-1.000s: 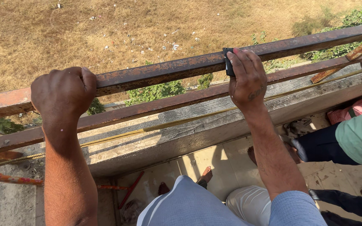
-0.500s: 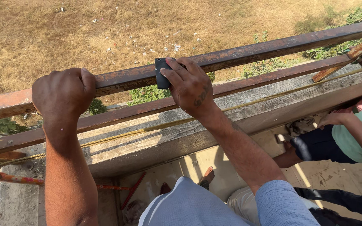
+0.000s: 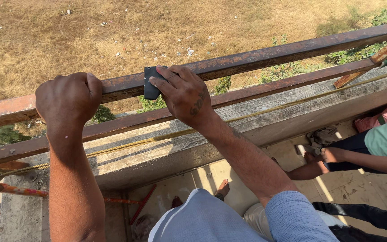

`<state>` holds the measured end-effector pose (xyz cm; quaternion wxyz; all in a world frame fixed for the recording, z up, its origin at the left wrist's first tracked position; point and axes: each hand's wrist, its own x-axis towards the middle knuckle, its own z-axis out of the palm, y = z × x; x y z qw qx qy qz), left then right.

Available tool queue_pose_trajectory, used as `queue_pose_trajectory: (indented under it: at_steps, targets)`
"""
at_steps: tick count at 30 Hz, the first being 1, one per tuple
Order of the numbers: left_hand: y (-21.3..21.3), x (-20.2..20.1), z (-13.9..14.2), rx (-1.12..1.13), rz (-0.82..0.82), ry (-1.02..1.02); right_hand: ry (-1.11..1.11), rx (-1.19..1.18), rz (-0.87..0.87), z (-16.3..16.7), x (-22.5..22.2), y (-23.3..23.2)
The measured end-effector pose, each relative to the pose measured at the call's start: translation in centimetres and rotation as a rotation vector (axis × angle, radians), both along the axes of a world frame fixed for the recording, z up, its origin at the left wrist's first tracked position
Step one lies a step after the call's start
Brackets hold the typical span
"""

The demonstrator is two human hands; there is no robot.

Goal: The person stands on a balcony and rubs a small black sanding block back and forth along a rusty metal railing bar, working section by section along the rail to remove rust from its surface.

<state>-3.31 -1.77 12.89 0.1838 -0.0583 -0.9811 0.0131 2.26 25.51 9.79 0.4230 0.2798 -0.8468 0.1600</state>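
The dark abrasive pad (image 3: 151, 83), pressed by the right hand (image 3: 183, 93), has been drawn leftward along the rusty upper rail (image 3: 265, 56) toward the left hand (image 3: 68, 98), whose grip is closed on that rail.

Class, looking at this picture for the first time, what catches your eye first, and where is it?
The rusty top rail crosses the picture. The left hand grips it at left, while the right hand presses a dark pad against it mid-frame. Far below lies dry, littered ground.
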Motion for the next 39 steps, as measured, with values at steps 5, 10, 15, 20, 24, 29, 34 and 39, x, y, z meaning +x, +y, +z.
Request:
queue_pose_trajectory:
  at_steps: [5, 10, 15, 20, 24, 29, 34, 39]
  targets:
    - [-0.2, 0.0, -0.2, 0.008, -0.005, -0.006, -0.006, -0.008, -0.005, -0.3, 0.1, 0.0]
    - [-0.3, -0.2, -0.3, -0.019, 0.005, -0.010, -0.010, 0.004, -0.024, 0.0, 0.0, -0.1]
    - [-0.3, -0.2, -0.1, 0.002, -0.002, 0.002, -0.025, -0.019, -0.015, 0.4, 0.3, -0.9]
    - [0.0, -0.1, -0.1, -0.018, 0.006, -0.010, 0.014, -0.033, -0.083, 0.1, 0.3, -1.5]
    - [-0.2, -0.3, -0.4, -0.009, 0.006, -0.016, -0.035, -0.050, -0.060, -0.2, 0.0, -1.5]
    - [-0.5, -0.5, -0.8, -0.046, -0.006, 0.015, -0.064, -0.081, -0.057, -0.4, -0.1, -0.9]
    - [-0.5, -0.4, -0.9, -0.026, -0.023, 0.041, -0.046, -0.079, -0.055, -0.4, -0.1, -0.7]
    - [-0.4, -0.3, -0.8, -0.023, -0.022, 0.037, -0.036, -0.089, -0.051, -0.4, -0.1, -0.6]
